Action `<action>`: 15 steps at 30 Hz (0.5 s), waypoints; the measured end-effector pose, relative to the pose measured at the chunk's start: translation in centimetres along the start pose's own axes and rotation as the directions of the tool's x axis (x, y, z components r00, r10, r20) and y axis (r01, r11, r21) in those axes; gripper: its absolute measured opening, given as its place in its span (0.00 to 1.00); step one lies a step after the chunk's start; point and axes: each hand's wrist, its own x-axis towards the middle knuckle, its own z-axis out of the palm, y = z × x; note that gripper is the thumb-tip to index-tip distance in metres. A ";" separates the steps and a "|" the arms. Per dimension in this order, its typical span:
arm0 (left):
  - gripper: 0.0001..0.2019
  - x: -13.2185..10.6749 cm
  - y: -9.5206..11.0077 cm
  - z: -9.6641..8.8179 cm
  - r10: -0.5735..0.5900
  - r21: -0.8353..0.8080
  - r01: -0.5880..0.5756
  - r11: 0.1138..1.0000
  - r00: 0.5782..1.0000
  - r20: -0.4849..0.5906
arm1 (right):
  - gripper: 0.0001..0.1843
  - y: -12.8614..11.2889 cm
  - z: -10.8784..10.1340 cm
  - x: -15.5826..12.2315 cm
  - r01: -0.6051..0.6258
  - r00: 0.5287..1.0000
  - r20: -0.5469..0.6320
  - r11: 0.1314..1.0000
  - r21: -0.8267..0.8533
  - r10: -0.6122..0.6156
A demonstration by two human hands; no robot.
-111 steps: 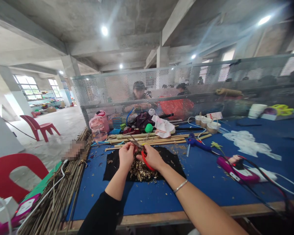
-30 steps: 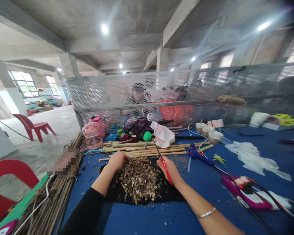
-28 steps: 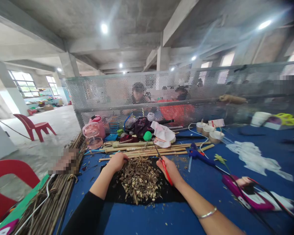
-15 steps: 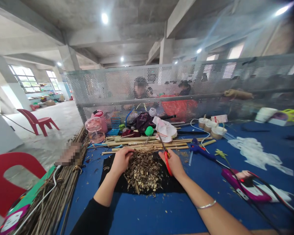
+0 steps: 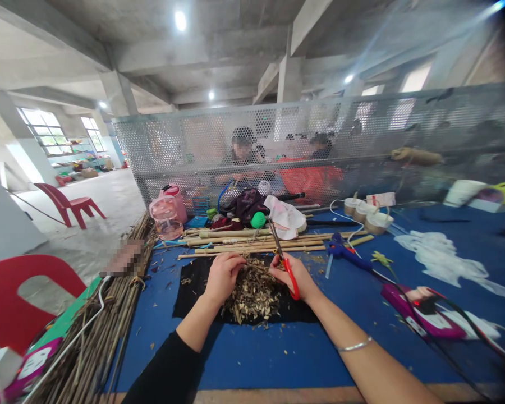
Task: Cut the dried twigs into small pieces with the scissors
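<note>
Scissors [image 5: 280, 251], red-handled, sit in the right hand [image 5: 298, 276]; fingers are curled around the handles. Blade opening: cannot be told with certainty. Left hand [image 5: 224, 276]: narrow, thumb and fingers brought close together over the left edge of a heap of dry plant chips [image 5: 252, 297]; whether the fingertips grip a piece cannot be made out.

Position: the heap lies between and below both hands, on a black cloth [image 5: 190, 292] spread on the blue desk [image 5: 252, 356]. Scissors are at the heap's right side, apart from the left hand.

Orientation: scissor blades point away from the wearer, leaning slightly left; long axis runs from near right to far left. Cloth's long axis runs crosswise. Beyond it, thin poles [image 5: 252, 248] lie roughly crosswise too.
</note>
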 end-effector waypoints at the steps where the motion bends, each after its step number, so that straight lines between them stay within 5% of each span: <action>1: 0.09 0.1 0.0 0.0 -0.009 0.005 0.009 1.000 1.000 -0.012 | 0.13 -0.3 0.0 -0.1 0.004 1.000 0.023 1.000 -0.019 -0.004; 5: 0.13 0.7 -0.8 -1.9 -0.099 -0.019 0.099 0.995 0.995 -0.010 | 0.11 -0.8 -0.1 -0.2 0.027 0.999 -0.023 0.991 -0.132 -0.030; 7: 0.22 0.6 -1.9 -3.8 -0.261 0.048 0.263 0.964 0.964 -0.051 | 0.10 -0.7 -0.6 -0.1 0.033 0.994 -0.098 0.982 -0.188 -0.052; 10: 0.18 -0.5 -4.0 -6.6 -0.532 0.340 0.498 0.798 0.847 0.008 | 0.10 -0.1 -1.4 0.3 -0.001 0.977 -0.208 0.967 -0.254 -0.054; 13: 0.15 -2.0 -5.5 -7.6 -0.704 0.551 0.539 0.637 0.698 0.132 | 0.09 0.5 -1.9 0.6 -0.092 0.954 -0.300 0.941 -0.325 -0.010; 15: 0.11 -2.6 -6.0 -7.6 -0.728 0.569 0.532 0.627 0.660 0.185 | 0.08 0.7 -1.8 0.6 -0.133 0.950 -0.313 0.913 -0.387 0.006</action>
